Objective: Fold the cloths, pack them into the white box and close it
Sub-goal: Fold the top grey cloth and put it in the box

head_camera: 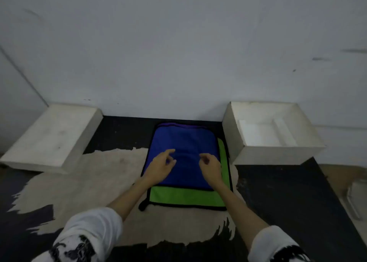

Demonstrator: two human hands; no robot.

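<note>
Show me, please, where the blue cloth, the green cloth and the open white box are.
blue cloth (184, 140): head view, its bare middle beyond the fingers.
green cloth (186, 196): head view, its near strip.
open white box (266, 155): head view, its near outer wall.

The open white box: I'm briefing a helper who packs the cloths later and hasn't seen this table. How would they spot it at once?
Start at the stack of cloths in the table's middle, against the wall. The open white box stands just to its right. Unlike the flat white lid to the left, it is hollow, showing its inside walls and a white insert.
</note>
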